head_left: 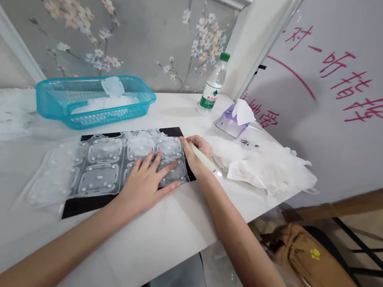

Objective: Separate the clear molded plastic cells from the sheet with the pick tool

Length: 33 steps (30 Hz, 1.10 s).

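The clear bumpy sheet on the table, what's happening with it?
The person's left hand lies on the clear bumpy sheet with its fingers spread. The right hand, at the sheet's right end, holds a pale-handled tool; its working tip is hard to make out. The sheet lies over a black mat. Behind it, a blue basket holds some see-through pieces.

handle (204,157): cream | mat (83,204): black | basket (110,116): turquoise | panel (142,14): grey, floral

Left fingers (147,161) spread; right fingers (200,142) curled.
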Tool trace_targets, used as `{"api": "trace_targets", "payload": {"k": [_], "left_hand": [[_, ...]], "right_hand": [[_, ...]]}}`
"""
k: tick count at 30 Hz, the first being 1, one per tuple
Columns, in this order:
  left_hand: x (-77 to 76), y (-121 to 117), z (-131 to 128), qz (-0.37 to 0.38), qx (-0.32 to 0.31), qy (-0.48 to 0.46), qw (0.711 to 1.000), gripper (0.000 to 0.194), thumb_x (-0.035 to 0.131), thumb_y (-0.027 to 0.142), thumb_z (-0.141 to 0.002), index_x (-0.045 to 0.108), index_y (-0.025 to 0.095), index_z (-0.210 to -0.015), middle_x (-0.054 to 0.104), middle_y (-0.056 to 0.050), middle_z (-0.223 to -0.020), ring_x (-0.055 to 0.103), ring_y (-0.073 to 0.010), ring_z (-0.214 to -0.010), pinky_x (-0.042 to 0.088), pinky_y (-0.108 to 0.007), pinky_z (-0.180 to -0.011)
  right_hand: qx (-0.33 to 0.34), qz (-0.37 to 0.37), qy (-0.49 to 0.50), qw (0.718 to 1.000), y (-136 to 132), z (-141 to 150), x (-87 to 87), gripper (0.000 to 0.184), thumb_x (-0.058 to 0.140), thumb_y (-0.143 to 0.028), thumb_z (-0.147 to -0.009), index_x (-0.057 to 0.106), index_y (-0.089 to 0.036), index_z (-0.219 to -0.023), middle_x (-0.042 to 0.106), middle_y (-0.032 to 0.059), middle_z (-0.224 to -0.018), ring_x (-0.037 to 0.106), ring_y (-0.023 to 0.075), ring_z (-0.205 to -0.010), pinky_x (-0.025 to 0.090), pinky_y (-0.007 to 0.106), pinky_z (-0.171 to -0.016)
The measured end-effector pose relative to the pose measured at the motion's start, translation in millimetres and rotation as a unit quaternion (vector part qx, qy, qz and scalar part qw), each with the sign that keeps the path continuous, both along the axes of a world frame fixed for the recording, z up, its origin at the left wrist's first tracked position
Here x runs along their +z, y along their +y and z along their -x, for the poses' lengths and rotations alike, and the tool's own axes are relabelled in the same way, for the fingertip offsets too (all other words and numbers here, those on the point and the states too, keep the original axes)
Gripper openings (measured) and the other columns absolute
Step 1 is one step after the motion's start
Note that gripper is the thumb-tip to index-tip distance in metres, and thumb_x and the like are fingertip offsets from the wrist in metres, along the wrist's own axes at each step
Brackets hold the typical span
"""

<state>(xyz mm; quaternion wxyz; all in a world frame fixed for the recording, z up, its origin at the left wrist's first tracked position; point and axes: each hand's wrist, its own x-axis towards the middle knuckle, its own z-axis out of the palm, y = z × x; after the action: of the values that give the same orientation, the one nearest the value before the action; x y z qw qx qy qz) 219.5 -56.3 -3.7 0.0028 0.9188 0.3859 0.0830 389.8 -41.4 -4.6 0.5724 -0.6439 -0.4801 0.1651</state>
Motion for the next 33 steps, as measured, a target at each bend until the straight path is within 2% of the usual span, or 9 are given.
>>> {"api": "trace_targets", "payload": {"k": [4,12,20,23,28,31,33], "left_hand": [[-0.2,0.7,0.7,0.005,-0.006,-0.001,1.0,0.057,0.035,0.061,-0.086,0.044,0.033,-0.134,0.036,-0.015,-0.144,0.028,-0.0359,-0.133,0.027,-0.055,-0.102],[-0.4,-0.2,-1.2,0.0,-0.006,-0.001,1.0,0.058,0.035,0.061,-0.086,0.046,0.029,-0.133,0.036,-0.017,-0.143,0.027,-0.0354,-0.134,0.028,-0.055,-0.102],[-0.4,-1.5,-1.9,0.01,-0.005,0.0,1.0,0.06,0.036,0.062,-0.085,0.048,0.027,-0.131,0.036,-0.015,-0.144,0.027,-0.0355,-0.133,0.027,-0.053,-0.103],[-0.3,-1.4,-1.8,0.019,-0.004,0.003,1.0,0.059,0.036,0.062,-0.085,0.047,0.027,-0.132,0.036,-0.014,-0.144,0.026,-0.0355,-0.134,0.026,-0.053,-0.104],[1.1,-1.2,-1.8,0.036,-0.011,-0.001,0.999,0.056,0.035,0.06,-0.086,0.045,0.031,-0.133,0.032,-0.013,-0.147,0.024,-0.0357,-0.135,0.024,-0.061,-0.101],[1.1,-0.5,-1.4,0.037,-0.014,0.0,0.999,0.055,0.034,0.06,-0.087,0.045,0.031,-0.132,0.031,-0.015,-0.146,0.023,-0.036,-0.135,0.022,-0.064,-0.1],[0.7,0.0,-1.3,0.041,-0.012,0.0,0.999,0.056,0.034,0.061,-0.086,0.044,0.032,-0.133,0.031,-0.016,-0.146,0.022,-0.0363,-0.136,0.022,-0.065,-0.099]], "right_hand": [[0.028,0.0,0.011,1.0,-4.4,1.2,3.8,0.042,0.057,-0.051,-0.075,0.06,-0.016,-0.053,0.055,0.0,-0.05,0.047,0.0104,-0.051,0.036,0.022,-0.052],[0.113,0.071,0.005,0.991,1.7,16.1,-3.1,0.049,0.057,-0.056,-0.074,0.063,-0.012,-0.052,0.045,-0.002,-0.039,0.039,0.0076,-0.041,0.027,0.021,-0.042],[0.109,0.073,-0.016,0.991,4.7,17.7,-8.5,0.053,0.054,-0.059,-0.075,0.061,-0.012,-0.052,0.043,-0.0024,-0.04,0.038,0.0073,-0.042,0.027,0.021,-0.042],[0.107,0.065,-0.049,0.991,2.7,20.2,-6.8,0.051,0.052,-0.055,-0.079,0.056,-0.013,-0.049,0.044,-0.0023,-0.041,0.038,0.0072,-0.043,0.027,0.021,-0.044],[0.136,0.033,-0.198,0.97,-0.2,24.7,-1.8,0.04,0.049,-0.032,-0.083,0.045,-0.017,-0.046,0.04,-0.0027,-0.044,0.033,0.0075,-0.045,0.026,0.024,-0.049],[0.163,0.045,-0.212,0.963,0.0,20.2,0.0,0.035,0.05,-0.029,-0.081,0.046,-0.017,-0.048,0.04,-0.0034,-0.045,0.034,0.0077,-0.046,0.026,0.024,-0.05],[0.151,0.054,-0.202,0.966,0.2,14.3,0.9,0.035,0.049,-0.027,-0.08,0.045,-0.017,-0.047,0.038,-0.0037,-0.045,0.034,0.0075,-0.046,0.026,0.023,-0.05]]}}
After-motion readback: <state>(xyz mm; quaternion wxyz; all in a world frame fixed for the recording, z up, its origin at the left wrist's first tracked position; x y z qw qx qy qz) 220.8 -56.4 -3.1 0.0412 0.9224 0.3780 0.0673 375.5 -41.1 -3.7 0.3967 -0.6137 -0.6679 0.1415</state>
